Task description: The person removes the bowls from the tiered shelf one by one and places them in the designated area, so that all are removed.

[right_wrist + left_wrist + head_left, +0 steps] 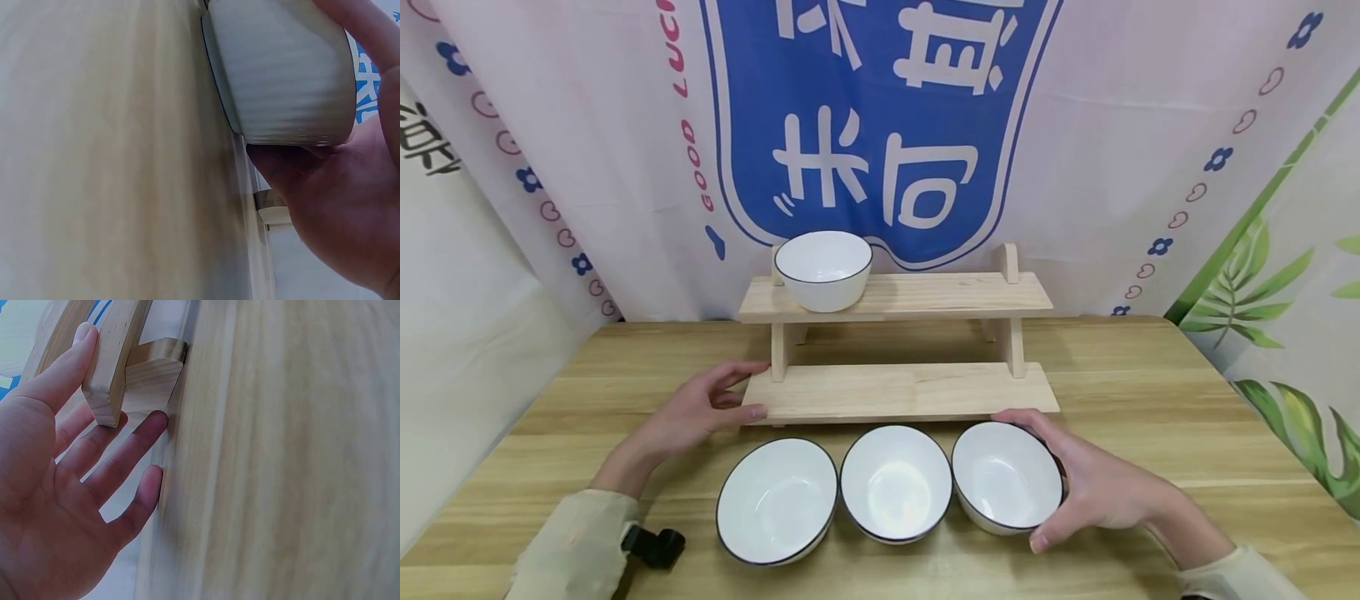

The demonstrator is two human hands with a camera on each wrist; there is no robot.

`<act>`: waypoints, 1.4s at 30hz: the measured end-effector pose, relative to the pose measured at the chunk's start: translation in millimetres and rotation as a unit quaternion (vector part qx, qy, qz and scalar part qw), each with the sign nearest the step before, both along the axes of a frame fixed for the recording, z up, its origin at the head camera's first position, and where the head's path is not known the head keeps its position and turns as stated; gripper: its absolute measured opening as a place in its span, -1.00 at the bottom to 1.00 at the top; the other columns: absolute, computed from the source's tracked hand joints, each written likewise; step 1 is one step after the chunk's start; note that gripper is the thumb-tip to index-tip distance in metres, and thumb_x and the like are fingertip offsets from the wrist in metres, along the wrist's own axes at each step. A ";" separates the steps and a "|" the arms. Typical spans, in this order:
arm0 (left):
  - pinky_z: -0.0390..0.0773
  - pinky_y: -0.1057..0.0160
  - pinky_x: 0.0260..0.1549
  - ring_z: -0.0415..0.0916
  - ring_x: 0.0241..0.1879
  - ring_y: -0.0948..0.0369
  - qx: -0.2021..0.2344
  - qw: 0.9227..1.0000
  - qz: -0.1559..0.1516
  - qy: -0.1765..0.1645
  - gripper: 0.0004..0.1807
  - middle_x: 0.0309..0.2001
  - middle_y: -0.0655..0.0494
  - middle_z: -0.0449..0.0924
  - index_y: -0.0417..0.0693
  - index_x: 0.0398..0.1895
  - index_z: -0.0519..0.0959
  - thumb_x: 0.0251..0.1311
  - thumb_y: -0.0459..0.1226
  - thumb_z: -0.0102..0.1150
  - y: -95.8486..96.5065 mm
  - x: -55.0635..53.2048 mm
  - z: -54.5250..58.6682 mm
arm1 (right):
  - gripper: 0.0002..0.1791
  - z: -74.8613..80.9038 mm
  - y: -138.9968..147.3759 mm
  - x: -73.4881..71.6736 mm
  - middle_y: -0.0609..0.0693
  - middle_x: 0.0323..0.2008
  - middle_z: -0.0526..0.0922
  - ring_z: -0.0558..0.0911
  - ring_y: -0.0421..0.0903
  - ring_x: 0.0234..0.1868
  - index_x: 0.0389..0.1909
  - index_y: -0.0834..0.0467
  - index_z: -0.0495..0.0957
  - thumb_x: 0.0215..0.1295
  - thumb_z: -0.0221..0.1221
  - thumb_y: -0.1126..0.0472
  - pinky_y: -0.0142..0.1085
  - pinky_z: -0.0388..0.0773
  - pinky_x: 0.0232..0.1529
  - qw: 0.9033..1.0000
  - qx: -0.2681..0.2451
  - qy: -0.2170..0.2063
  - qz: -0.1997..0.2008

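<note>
A two-tier wooden shelf [895, 392] stands on the table. At its left end my left hand [718, 400] holds the lower board [106, 381], thumb along the front edge and index finger at the back. Three white bowls with dark rims sit in a row before the shelf: a left bowl [777, 502], a middle bowl [896, 485] and a right bowl [1006, 477]. My right hand [1093, 479] grips the right bowl from its right side, thumb in front and fingers behind. In the right wrist view the palm lies close to the ribbed outer wall [294, 75].
Another white bowl [823, 271] stands on the left part of the upper board [955, 296]. A printed cloth [1097, 125] hangs behind the wood-grain table [1150, 400]. A black strap piece [655, 547] is on the left sleeve.
</note>
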State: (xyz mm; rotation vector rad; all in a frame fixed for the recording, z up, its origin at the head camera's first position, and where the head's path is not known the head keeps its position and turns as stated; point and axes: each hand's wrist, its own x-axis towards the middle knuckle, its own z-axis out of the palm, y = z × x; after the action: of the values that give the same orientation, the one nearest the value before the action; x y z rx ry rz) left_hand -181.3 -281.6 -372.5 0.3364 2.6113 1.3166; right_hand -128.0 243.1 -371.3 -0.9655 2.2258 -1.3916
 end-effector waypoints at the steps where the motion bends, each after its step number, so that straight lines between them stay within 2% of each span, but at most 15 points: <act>1: 0.63 -0.15 0.23 0.60 0.32 -0.16 0.000 1.000 0.001 0.000 -0.21 0.60 -0.23 0.30 0.09 0.63 0.33 0.41 -0.02 0.41 0.0 0.2 0.1 | 0.30 -0.2 0.0 0.0 0.22 0.41 0.42 0.52 -0.17 0.33 0.63 0.04 0.13 -0.14 0.69 0.29 -0.38 0.51 0.24 1.000 -0.001 -0.003 0.001; 8: 0.63 -0.18 0.25 0.59 0.32 -0.17 -0.001 1.000 0.001 -0.002 -0.20 0.60 -0.24 0.28 0.09 0.64 0.33 0.42 -0.02 0.41 -0.1 0.4 0.2 | 0.29 -2.5 -0.9 -1.6 0.11 0.45 0.44 0.53 -0.18 0.34 0.65 0.03 0.14 -0.12 0.68 0.30 -0.38 0.54 0.27 1.000 -0.007 -0.015 -0.016; 16: 0.63 -0.17 0.24 0.60 0.32 -0.16 0.002 1.000 0.001 -0.001 -0.21 0.60 -0.23 0.30 0.09 0.63 0.33 0.42 -0.03 0.41 0.2 1.2 1.2 | 0.04 2.5 -3.8 -5.9 0.15 0.48 0.50 0.49 -0.30 0.46 0.58 0.14 0.28 0.08 0.60 0.35 -0.55 0.38 0.38 0.998 -0.042 0.036 -0.017; 19: 0.63 -0.17 0.24 0.59 0.32 -0.16 0.003 1.000 0.002 -0.003 -0.20 0.60 -0.23 0.28 0.09 0.64 0.32 0.42 -0.03 0.41 0.6 1.5 1.3 | -0.02 6.7 -5.0 -7.0 0.22 0.46 0.52 0.50 -0.27 0.48 0.56 0.17 0.30 0.12 0.56 0.39 -0.57 0.34 0.42 0.997 -0.051 0.052 -0.019; 24: 0.63 -0.17 0.25 0.60 0.33 -0.17 0.006 1.000 0.002 -0.006 -0.19 0.62 -0.24 0.26 0.09 0.65 0.31 0.42 -0.02 0.41 1.9 1.7 1.1 | -0.13 14.3 -7.2 -9.8 0.28 0.42 0.54 0.56 -0.17 0.44 0.51 0.19 0.35 0.20 0.50 0.42 -0.51 0.41 0.43 0.996 -0.058 0.068 -0.032; 30: 0.62 -0.19 0.25 0.58 0.33 -0.18 0.002 1.000 0.005 -0.003 -0.21 0.63 -0.24 0.24 0.09 0.64 0.32 0.43 -0.02 0.40 1.7 2.9 2.2 | -0.24 26.2 -18.9 -14.6 0.27 0.43 0.52 0.56 -0.15 0.45 0.49 0.15 0.39 0.30 0.44 0.40 -0.45 0.44 0.44 0.995 -0.056 0.075 -0.045; 36: 0.61 -0.20 0.25 0.58 0.33 -0.19 -0.002 1.000 0.004 0.002 -0.21 0.62 -0.23 0.26 0.10 0.64 0.32 0.42 -0.01 0.40 2.3 2.4 2.7 | -0.28 44.2 -41.7 -25.5 0.16 0.43 0.55 0.56 -0.05 0.44 0.47 0.15 0.41 0.33 0.44 0.33 -0.38 0.48 0.44 0.992 -0.058 0.090 -0.059; 42: 0.61 -0.21 0.26 0.60 0.32 -0.18 -0.004 1.000 0.008 0.005 -0.20 0.62 -0.25 0.27 0.10 0.63 0.33 0.41 -0.01 0.41 2.7 2.1 1.2 | -0.17 68.5 -71.7 -35.8 0.06 0.43 0.56 0.55 0.04 0.47 0.53 0.15 0.32 0.31 0.49 0.25 -0.27 0.46 0.50 0.991 -0.055 0.098 -0.078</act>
State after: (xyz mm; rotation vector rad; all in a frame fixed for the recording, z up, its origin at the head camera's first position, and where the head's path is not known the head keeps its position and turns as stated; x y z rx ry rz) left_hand -179.2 -278.9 -371.3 0.3231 2.6331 1.3115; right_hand -163.8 171.4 -302.8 -1.0235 2.4341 -1.5634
